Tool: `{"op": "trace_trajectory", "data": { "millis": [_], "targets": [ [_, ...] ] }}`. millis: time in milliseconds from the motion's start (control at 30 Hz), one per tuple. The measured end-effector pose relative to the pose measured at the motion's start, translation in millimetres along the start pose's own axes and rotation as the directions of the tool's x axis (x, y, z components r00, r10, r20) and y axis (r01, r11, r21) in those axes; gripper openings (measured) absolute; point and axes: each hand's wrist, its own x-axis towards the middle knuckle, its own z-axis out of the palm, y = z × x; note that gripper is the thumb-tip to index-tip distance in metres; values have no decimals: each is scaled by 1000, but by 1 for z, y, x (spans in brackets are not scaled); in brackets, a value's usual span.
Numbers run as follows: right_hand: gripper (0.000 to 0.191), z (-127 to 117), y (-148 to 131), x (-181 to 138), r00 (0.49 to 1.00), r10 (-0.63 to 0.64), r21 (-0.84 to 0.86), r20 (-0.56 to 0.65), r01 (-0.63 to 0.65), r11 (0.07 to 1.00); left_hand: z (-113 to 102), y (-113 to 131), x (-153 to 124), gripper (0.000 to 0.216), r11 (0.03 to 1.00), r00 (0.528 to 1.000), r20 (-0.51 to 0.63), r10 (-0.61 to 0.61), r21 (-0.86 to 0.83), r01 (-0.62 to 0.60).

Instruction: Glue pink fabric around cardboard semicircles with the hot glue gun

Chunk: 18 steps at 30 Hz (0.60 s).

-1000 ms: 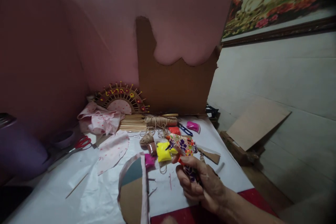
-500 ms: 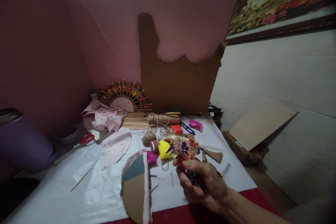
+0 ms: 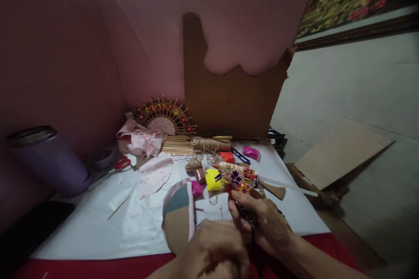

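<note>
Right of the cardboard half-disc (image 3: 178, 226): floral-patterned tool (image 3: 235, 177), seemingly a glue gun, grasped in the right hand (image 3: 262, 218).
Near corner of the half-disc: left hand (image 3: 219, 244), blurred, fingers curled; I cannot tell whether it grips anything.
Yellow packet (image 3: 214, 180), beyond the half-disc: the tool's tip points that way; if hot, a dip of the wrist could melt the wrapper.
Dark cord (image 3: 257, 261), right of the half-disc: a snag might jerk the aim.
Half-disc itself: the left hand overlaps it in view; a careless nudge could shift it.
</note>
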Motion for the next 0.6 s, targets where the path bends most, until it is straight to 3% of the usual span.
{"op": "trace_trajectory", "data": {
  "millis": [100, 167, 233, 267, 367, 467, 500, 600],
  "targets": [
    [43, -1, 2, 1, 999, -9, 24, -31, 10, 1000, -10, 12, 4, 34, 991, 979, -157, -127, 18, 131],
    [43, -2, 2, 0, 999, -22, 14, -47, 23, 1000, -18, 18, 6, 32, 972, 941, -262, -213, 44, 232],
    [43, -1, 1, -1, 998, -28, -4, -50, 28, 1000, -31, 18, 9, 32, 940, 895, -402, -194, 184, 287],
    [42, 0, 0, -2, 998, -31, -16, -52, 30, 999, -40, 16, 10, 34, 896, 846, -506, -165, 283, 344],
    [41, 4, -3, -5, 996, -53, -53, -69, 49, 997, -69, 5, 12, 38, 828, 757, -640, -136, 346, 441],
    [38, 7, -5, -6, 994, -78, -92, -76, 71, 993, -98, -9, 6, 29, 728, 692, -701, -173, 382, 569],
    [38, 7, -5, -6, 994, -84, -104, -73, 76, 992, -106, -14, 3, 24, 701, 688, -696, -206, 386, 600],
    [39, 7, -4, -6, 993, -104, -136, -59, 95, 986, -123, -26, -8, 41, 641, 685, -636, -355, 368, 673]
  ]
}}
